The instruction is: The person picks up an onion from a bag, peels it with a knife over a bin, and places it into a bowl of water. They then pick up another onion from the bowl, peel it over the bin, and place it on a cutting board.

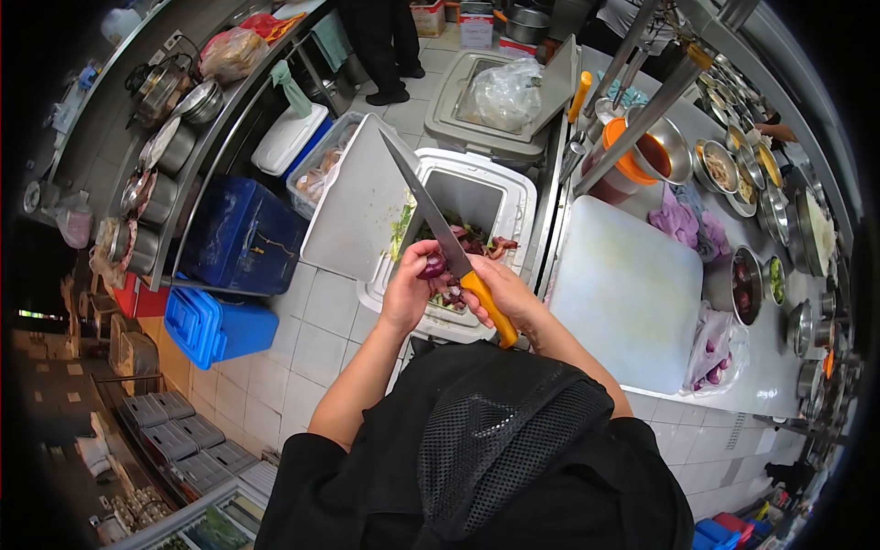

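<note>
Over an open grey bin (520,197), my left hand (409,286) is closed around a red onion (433,266). My right hand (506,290) grips the yellow handle of a large knife (440,223), its blade pointing up and to the left, close beside the onion. Onion skins and green scraps (473,240) lie in the bin below. The bin's lid (353,209) is tilted open at its left, with some green bits on it.
At the right, a white cutting board (623,293) lies on a steel counter, beside a metal pot (733,286) and a plastic bag of onions (717,357). Blue bins (216,325) stand at the left. Another person's dark-clothed legs (374,41) show at the top.
</note>
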Motion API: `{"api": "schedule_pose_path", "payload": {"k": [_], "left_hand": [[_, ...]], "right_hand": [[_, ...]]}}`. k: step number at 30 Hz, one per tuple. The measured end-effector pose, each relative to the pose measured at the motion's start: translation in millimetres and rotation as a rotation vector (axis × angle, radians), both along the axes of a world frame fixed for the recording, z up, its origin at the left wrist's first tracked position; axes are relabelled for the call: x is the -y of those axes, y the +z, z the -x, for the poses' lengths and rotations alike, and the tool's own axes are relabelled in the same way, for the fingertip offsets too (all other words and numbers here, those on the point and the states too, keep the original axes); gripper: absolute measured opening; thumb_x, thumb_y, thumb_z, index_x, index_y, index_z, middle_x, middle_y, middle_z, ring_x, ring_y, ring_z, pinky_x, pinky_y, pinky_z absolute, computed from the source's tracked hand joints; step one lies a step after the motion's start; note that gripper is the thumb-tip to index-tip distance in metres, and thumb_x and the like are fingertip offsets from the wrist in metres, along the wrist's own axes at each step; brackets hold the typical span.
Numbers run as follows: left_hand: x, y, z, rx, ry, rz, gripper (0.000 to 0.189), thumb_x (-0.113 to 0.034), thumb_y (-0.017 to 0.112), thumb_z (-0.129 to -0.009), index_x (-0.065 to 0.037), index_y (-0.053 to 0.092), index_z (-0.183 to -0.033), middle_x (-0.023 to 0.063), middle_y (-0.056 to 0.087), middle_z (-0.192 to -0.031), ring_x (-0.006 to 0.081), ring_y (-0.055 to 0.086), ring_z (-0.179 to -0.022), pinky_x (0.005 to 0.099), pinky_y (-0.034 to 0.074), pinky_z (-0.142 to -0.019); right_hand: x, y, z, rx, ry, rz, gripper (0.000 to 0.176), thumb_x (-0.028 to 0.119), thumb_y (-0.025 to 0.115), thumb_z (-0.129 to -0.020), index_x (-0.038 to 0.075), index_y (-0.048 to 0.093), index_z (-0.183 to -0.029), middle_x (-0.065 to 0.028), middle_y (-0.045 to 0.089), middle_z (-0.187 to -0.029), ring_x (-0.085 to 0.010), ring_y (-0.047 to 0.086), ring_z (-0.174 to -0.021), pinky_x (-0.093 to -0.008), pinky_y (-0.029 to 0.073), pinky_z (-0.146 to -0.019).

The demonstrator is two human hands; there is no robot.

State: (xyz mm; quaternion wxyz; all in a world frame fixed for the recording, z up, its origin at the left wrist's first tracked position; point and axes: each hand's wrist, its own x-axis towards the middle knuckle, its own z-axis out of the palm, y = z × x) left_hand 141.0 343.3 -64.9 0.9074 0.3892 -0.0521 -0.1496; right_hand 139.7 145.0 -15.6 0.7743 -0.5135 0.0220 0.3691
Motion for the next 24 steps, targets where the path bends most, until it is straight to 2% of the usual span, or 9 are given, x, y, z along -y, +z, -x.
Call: {"api": "schedule_pose_path", "payload": {"k": [3,5,11,14,16,20,22,23,24], "left_hand": [[-2,-9,-2,-0.143,0.087,-0.249,0.035,-0.019,0.051,-0.092,-0.004,0.049,-0.124,0.0088,0.059,-0.112,0.0171,0.056,-0.097,0.0294,0.045,-0.074],[-4,-9,-2,-0.07,0.062,-0.37,0.039,-0.015,0.06,-0.09,-0.007,0.047,-0.126,0.0054,0.057,-0.112,0.0136,0.057,-0.096,0.0285,0.047,-0.083],[-7,-2,4,-0.024,0.112,-0.198,0.038,-0.008,0.058,-0.088,-0.004,0.048,-0.125,0.0096,0.057,-0.116,0.0208,0.059,-0.098,0.0355,0.05,-0.084],[-15,-3,6,0.031,0.113,-0.208,0.038,-0.013,0.056,-0.089,-0.004,0.048,-0.125,0.0116,0.057,-0.115,0.0249,0.061,-0.102,0.038,0.051,-0.086],[-17,-2,6,0.018,0.102,-0.123,0.037,-0.018,0.053,-0.091,-0.003,0.048,-0.124,0.0137,0.058,-0.115,0.0267,0.062,-0.1,0.0395,0.051,-0.086],[-21,-2,5,-0.15,0.089,0.105,0.042,-0.033,0.039,-0.098,-0.001,0.05,-0.122,0.0199,0.061,-0.114,0.0296,0.067,-0.085,0.0415,0.054,-0.08],[-24,-4,3,-0.217,0.104,0.118,0.043,-0.036,0.036,-0.1,-0.001,0.051,-0.121,0.021,0.063,-0.112,0.029,0.068,-0.079,0.0408,0.055,-0.076],[-25,-5,2,-0.284,0.113,0.132,0.046,-0.038,0.033,-0.101,-0.001,0.052,-0.12,0.0221,0.065,-0.109,0.0285,0.068,-0.074,0.0401,0.056,-0.072],[-27,-8,2,-0.286,0.117,0.133,0.046,-0.038,0.033,-0.101,-0.001,0.052,-0.12,0.0221,0.065,-0.109,0.0285,0.068,-0.074,0.0401,0.056,-0.072]], "right_hand": [[-1,2,-2,0.029,-0.002,0.063,0.04,0.042,0.038,-0.102,0.011,0.049,-0.125,-0.0026,0.052,-0.063,-0.0087,0.047,-0.044,-0.0231,0.041,-0.036],[0,3,-4,0.045,-0.006,0.096,0.04,0.042,0.038,-0.102,0.01,0.05,-0.123,-0.0024,0.052,-0.063,-0.0086,0.047,-0.044,-0.0231,0.041,-0.036],[0,-4,-14,0.093,-0.009,0.192,0.039,0.042,0.04,-0.102,0.01,0.054,-0.118,-0.0013,0.052,-0.064,-0.0079,0.048,-0.045,-0.0224,0.041,-0.038],[-1,-7,-18,0.08,-0.036,0.212,0.038,0.041,0.04,-0.102,0.009,0.054,-0.118,-0.001,0.052,-0.064,-0.0075,0.048,-0.045,-0.0221,0.041,-0.038],[-3,-8,-19,0.093,-0.055,0.232,0.039,0.044,0.038,-0.101,0.008,0.049,-0.09,-0.0015,0.052,-0.063,-0.0084,0.048,-0.044,-0.0225,0.041,-0.037],[-4,-9,-24,0.114,-0.055,0.247,0.039,0.044,0.038,-0.101,0.009,0.05,-0.089,-0.0016,0.052,-0.063,-0.0082,0.048,-0.045,-0.0225,0.041,-0.037],[-5,-8,-25,0.122,-0.096,0.236,0.039,0.042,0.038,-0.102,0.007,0.056,-0.107,-0.0022,0.052,-0.065,-0.0086,0.047,-0.045,-0.0225,0.041,-0.038],[-6,-9,-27,0.121,-0.091,0.236,0.039,0.042,0.038,-0.102,0.007,0.056,-0.107,-0.0022,0.052,-0.065,-0.0086,0.047,-0.045,-0.0225,0.041,-0.038],[-7,-9,-28,0.165,-0.093,0.217,0.04,0.041,0.038,-0.102,0.008,0.052,-0.119,-0.0026,0.052,-0.066,-0.0089,0.047,-0.045,-0.0226,0.04,-0.038]]}}
